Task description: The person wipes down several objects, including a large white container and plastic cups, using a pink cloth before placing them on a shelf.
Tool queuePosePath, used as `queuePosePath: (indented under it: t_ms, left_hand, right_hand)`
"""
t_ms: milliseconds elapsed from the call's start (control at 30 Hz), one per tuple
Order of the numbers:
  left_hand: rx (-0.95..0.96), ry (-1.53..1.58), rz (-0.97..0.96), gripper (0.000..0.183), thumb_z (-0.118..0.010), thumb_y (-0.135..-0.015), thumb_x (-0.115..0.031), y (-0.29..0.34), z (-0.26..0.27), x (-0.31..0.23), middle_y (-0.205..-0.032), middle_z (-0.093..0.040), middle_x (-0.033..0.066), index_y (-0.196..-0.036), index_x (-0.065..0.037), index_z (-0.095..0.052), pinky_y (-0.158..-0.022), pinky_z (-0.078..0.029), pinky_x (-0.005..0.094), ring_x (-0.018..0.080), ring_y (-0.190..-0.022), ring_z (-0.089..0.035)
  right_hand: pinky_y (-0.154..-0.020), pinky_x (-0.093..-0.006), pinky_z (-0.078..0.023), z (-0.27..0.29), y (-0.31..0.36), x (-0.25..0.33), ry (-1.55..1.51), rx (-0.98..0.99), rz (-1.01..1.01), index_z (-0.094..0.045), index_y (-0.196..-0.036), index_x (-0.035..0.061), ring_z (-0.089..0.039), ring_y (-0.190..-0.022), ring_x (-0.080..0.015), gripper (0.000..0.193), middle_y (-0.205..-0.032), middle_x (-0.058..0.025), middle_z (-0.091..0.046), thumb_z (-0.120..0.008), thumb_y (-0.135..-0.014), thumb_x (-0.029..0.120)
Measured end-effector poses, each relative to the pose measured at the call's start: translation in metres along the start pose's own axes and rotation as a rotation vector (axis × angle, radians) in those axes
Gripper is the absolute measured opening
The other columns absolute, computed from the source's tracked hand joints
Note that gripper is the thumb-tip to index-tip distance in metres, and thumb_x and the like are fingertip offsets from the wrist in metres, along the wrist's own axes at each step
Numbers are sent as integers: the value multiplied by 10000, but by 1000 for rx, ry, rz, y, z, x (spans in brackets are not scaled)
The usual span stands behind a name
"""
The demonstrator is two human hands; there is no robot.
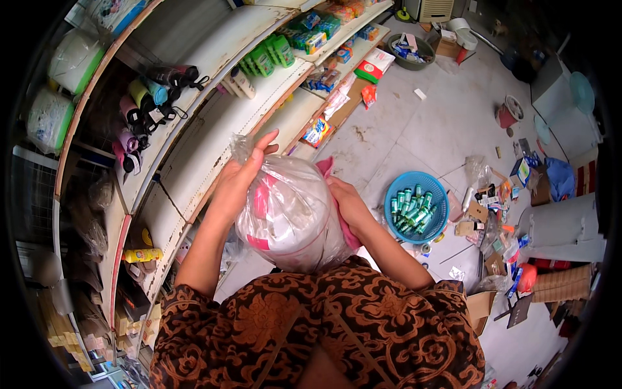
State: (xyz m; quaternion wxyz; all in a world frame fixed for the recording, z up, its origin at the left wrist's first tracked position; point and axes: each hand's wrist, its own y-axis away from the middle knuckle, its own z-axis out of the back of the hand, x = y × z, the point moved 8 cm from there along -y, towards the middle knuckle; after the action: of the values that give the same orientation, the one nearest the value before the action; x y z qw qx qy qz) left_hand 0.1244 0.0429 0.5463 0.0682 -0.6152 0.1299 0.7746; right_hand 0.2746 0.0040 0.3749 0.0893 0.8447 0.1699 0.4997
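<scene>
Left hand [237,181], right hand [352,206], bagged bundle [291,217] held between

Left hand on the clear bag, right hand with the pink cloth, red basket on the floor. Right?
Wrong colour: the head view shows a blue basket on the floor. Left hand on the clear bag, right hand with the pink cloth: correct.

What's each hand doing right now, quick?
Left hand: partly closed, holding the clear plastic bag near its gathered top.
Right hand: partly closed, holding a pink cloth against the bag's side.
</scene>
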Motion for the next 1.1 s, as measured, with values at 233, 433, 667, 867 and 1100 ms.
queuePosePath:
  t_ms: [233, 433, 667, 867, 1100]
  left_hand:
    - [-78, -192, -153, 500, -370, -969, -424, -1, 0, -2, -1253, -522, 136, -1354, -114, -447, -1003, -329, 312, 198, -1148, -480]
    - [-169, -87, -219, 446, -380, -982, -364, -4, 18, -29, -1229, -542, 113, -1321, -94, -487, -1000, -325, 303, 186, -1145, -479]
    - [-118, -46, -128, 463, -377, -982, -381, -5, 18, -28, -1166, -571, 85, -1324, -87, -483, -960, -363, 283, 141, -1073, -506]
    - [-108, 1, -293, 495, -386, -975, -412, -6, 15, -39, -1131, -580, 94, -1328, -76, -473, -946, -378, 279, 140, -1055, -509]
    - [-157, 39, -122, 466, -395, -974, -403, -13, 18, -26, -1157, -570, 96, -1304, -97, -510, -919, -382, 260, 105, -1068, -486]
  right_hand:
    - [-1043, -405, -286, -76, 73, 115, 623, 108, 855, -562, -1139, 16, -428, -1222, -298, 322, -1243, -151, -514, -513, -915, 242]
    - [-1085, -527, -195, -99, 63, 138, 1137, 357, 1101, -619, -1076, 121, -323, -1309, -311, 313, -1353, -104, -430, -622, -810, 285]
    - [-1079, -559, -182, -103, 59, 131, 1131, 407, 1113, -625, -998, 52, -321, -1308, -337, 309, -1352, -129, -426, -641, -783, 274]
    - [-1066, -550, -220, -117, 66, 148, 1166, 370, 1082, -624, -921, 25, -332, -1299, -360, 287, -1346, -156, -428, -654, -751, 254]
    - [-1047, -559, -242, -103, 62, 137, 1077, 301, 1165, -605, -928, 22, -310, -1301, -399, 305, -1354, -159, -420, -654, -761, 272]
